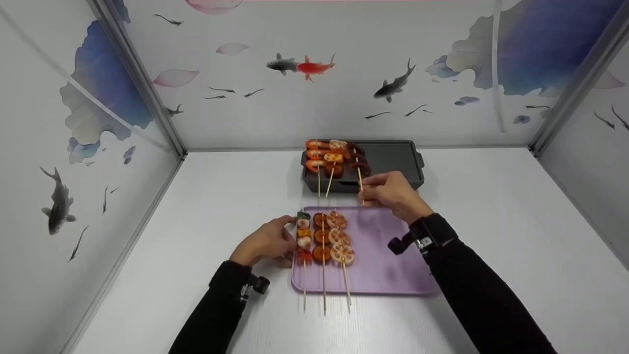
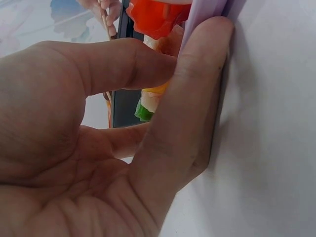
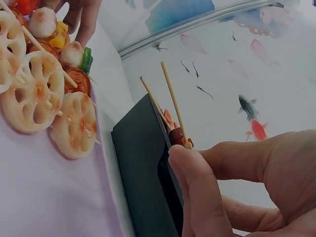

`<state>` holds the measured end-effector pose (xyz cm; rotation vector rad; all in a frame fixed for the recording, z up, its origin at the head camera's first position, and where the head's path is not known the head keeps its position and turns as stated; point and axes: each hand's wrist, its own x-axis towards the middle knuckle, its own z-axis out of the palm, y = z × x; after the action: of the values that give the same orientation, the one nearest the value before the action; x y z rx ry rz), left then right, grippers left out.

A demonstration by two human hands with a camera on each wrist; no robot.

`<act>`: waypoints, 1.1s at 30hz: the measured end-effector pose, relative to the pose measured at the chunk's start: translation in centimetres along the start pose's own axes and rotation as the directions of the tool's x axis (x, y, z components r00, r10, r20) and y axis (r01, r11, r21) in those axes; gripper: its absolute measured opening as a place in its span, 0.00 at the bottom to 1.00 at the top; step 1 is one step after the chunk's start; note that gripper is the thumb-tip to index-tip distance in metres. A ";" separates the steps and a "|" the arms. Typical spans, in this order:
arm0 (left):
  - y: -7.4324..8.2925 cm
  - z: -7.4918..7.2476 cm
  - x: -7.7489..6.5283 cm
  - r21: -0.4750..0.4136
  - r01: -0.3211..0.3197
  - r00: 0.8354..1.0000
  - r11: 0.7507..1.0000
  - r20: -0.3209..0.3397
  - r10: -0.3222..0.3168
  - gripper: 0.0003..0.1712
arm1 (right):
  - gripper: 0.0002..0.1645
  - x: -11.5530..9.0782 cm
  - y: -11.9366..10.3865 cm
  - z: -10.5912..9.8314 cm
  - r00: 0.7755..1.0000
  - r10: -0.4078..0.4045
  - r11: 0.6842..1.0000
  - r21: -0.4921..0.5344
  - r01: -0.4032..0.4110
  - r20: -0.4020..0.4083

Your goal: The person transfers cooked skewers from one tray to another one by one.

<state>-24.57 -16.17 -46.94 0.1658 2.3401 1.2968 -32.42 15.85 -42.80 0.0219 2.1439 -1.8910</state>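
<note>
My right hand (image 1: 393,194) pinches the stick of a skewer with dark brown pieces (image 1: 357,157) between thumb and fingers. Those pieces are over the black grill pan (image 1: 393,157), though whether they touch it I cannot tell. Beside them in the pan are a shrimp skewer (image 1: 314,155) and a mixed skewer (image 1: 334,158). My left hand (image 1: 265,241) grips the left rim of the purple tray (image 1: 383,275), close to a vegetable-and-ball skewer (image 1: 304,241). In the left wrist view, its thumb and fingers meet at the tray edge (image 2: 200,15).
Further right on the tray lie a skewer of round orange-brown slices (image 1: 322,237) and a lotus root skewer (image 1: 340,237), their sticks overhanging the front edge. Behind the pan rises a printed wall (image 1: 344,113). The white table (image 1: 236,182) extends to both sides.
</note>
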 end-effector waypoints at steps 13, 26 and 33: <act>-0.1 0.0 0.1 -0.018 0.001 1.000 1.000 0.002 -0.001 0.40 | 0.25 -2.1 1.5 0.4 0.995 -0.091 0.994 0.054 0.094 -0.047; -0.1 0.0 0.2 -0.004 -0.009 1.000 1.000 0.003 0.009 0.40 | 0.24 -4.8 3.6 0.1 0.990 -0.129 0.991 0.018 0.130 -0.058; -0.3 0.0 0.2 -0.014 0.006 1.000 1.000 0.003 -0.006 0.41 | 0.25 -5.8 3.6 0.2 0.986 -0.159 0.987 0.027 0.160 -0.045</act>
<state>-24.74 -16.22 -47.26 0.1562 2.3267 1.3088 -26.15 17.21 -45.08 -0.1074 2.2041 -2.0290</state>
